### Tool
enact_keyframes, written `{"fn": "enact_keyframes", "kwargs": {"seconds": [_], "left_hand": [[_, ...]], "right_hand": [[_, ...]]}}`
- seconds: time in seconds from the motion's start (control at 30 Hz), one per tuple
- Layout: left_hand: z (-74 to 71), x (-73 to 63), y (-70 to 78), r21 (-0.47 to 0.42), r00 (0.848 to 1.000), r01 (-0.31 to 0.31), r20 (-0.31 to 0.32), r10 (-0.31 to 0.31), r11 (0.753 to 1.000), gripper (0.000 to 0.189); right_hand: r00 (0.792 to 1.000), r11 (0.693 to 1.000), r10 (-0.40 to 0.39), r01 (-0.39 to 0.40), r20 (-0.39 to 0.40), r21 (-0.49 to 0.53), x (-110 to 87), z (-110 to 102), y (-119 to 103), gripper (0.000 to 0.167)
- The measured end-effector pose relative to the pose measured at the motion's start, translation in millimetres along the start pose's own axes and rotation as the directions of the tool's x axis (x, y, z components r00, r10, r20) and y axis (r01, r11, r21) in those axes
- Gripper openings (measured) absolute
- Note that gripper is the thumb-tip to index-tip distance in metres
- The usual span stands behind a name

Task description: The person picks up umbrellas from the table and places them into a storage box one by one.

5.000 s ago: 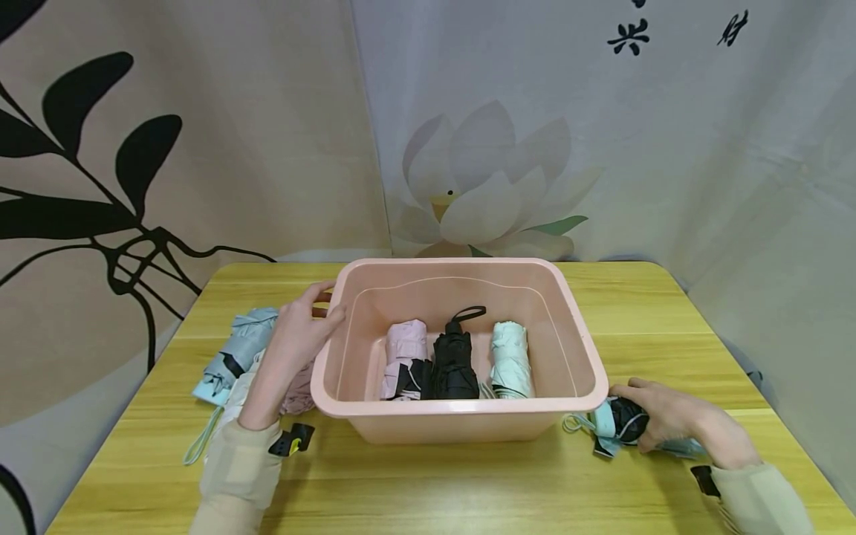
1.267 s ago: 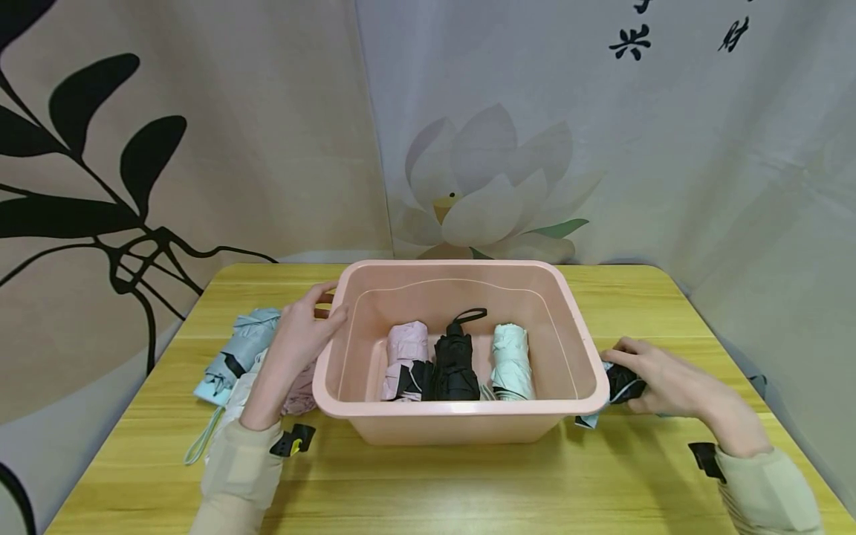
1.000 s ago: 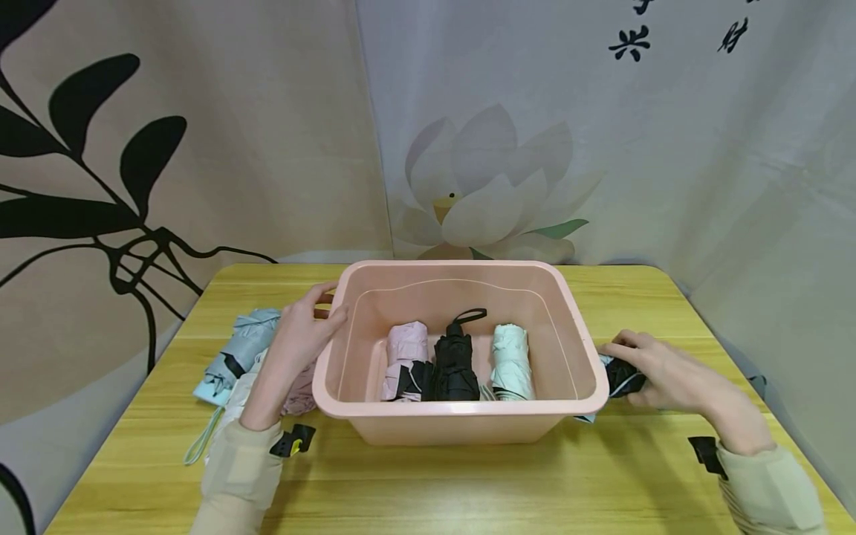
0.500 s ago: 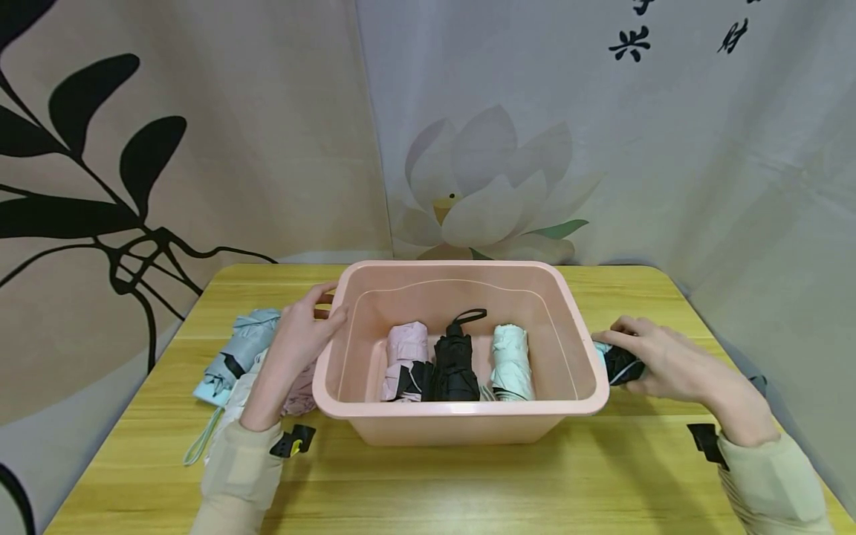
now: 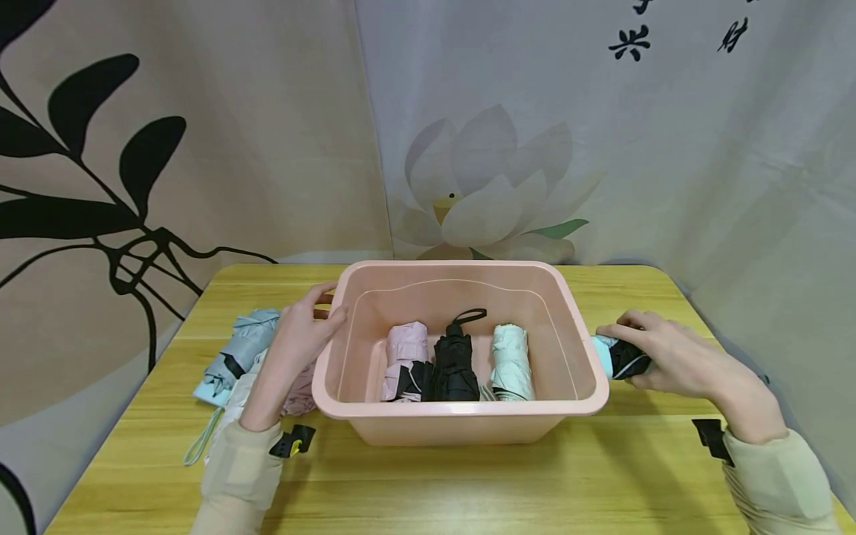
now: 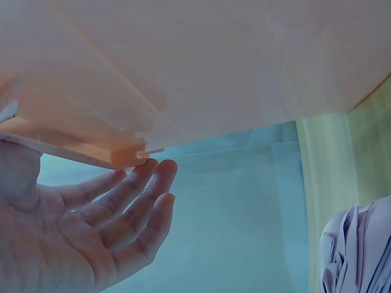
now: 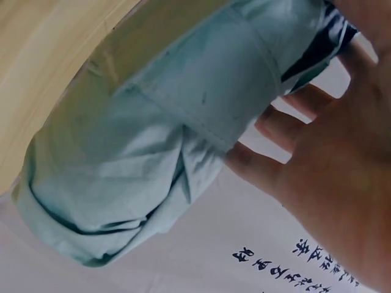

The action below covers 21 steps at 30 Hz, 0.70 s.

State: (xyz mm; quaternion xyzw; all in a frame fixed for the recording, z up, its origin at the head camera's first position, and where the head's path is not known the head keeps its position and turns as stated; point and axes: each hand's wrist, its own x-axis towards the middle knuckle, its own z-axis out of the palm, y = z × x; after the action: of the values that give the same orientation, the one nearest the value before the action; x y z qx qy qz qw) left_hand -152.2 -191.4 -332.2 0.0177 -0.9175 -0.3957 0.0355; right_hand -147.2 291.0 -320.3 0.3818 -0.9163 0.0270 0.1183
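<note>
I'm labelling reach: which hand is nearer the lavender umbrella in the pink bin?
Left. The left hand is at the left rim of the pink bin, nearer the lavender umbrella; the right hand is farther, beyond the right rim.

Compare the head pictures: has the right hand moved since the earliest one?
Yes. Judged against the pink bin, the right hand now sits higher in the head view, farther up along the bin's right side, gripping the blue umbrella.

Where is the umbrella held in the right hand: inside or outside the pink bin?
Outside: the right hand grips the light-blue umbrella beside the pink bin, whose right rim hides part of it.
</note>
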Motion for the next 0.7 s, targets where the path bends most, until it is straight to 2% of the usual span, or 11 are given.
{"fn": "enact_keyframes", "kwargs": {"seconds": [0.23, 0.7], "left_hand": [[-1.2, -0.9, 0.3, 0.0, 1.0, 0.0, 0.002, 0.0, 1.0, 0.054], [-0.8, -0.6, 1.1, 0.011, 1.0, -0.004, -0.001, 0.004, 1.0, 0.054]], "right_hand": [[0.993, 0.997, -0.081, 0.08, -0.09, -0.018, -0.6, -1.2, 4.2, 0.072], [0.992, 0.997, -0.077, 0.074, -0.099, -0.037, -0.5, -8.8, 3.5, 0.071]]}}
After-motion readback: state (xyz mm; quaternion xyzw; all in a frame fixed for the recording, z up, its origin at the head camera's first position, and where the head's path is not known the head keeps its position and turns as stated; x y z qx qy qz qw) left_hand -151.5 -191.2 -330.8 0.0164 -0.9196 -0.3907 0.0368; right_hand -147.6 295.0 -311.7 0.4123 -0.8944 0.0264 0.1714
